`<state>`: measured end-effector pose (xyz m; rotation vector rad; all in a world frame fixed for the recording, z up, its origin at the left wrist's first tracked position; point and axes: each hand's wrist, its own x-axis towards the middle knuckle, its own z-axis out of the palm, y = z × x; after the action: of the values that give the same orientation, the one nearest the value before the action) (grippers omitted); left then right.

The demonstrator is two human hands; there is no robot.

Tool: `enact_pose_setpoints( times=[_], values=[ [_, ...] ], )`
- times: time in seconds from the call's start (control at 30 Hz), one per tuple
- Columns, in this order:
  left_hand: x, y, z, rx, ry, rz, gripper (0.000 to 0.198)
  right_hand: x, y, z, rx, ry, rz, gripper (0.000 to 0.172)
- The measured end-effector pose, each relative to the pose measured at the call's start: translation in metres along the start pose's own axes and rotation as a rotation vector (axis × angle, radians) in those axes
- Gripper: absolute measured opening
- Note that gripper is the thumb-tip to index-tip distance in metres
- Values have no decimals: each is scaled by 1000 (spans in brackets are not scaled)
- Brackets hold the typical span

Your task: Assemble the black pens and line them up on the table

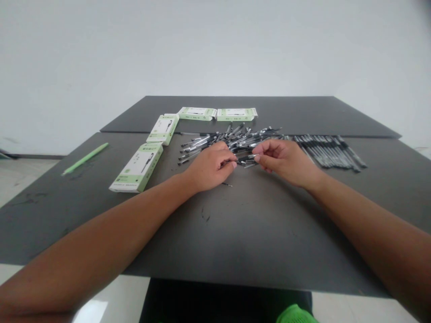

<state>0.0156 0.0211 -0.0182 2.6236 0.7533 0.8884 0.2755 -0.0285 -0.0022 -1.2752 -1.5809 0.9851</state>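
A loose heap of clear-barrelled pens with dark grips and caps (198, 144) lies in the middle of the table. In front of the heap, my left hand (213, 166) pinches one end of a pen (247, 158), thumb against curled fingers. The other end is between the thumb and fingers of my right hand (281, 161), so the pen spans the gap between both hands. Part of it is hidden by my fingers, and pens behind it blur its outline. Close to the right of my right hand, a row of similar pens (332, 152) lies side by side.
Pale green and white pen boxes lie left and behind the heap: a near box (138, 168), one beyond it (163, 130), and two at the back (197, 113) (236, 114). A green pen-like stick (85, 159) rests far left. The dark table (232, 242) has a seam across it.
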Motion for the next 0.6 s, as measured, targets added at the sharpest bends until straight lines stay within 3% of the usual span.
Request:
enact_pose_setpoints(
  times=[0.6],
  values=[
    [0,0,0,2,8,28,19,1,3,1,-35,-5,-11,25]
  ],
)
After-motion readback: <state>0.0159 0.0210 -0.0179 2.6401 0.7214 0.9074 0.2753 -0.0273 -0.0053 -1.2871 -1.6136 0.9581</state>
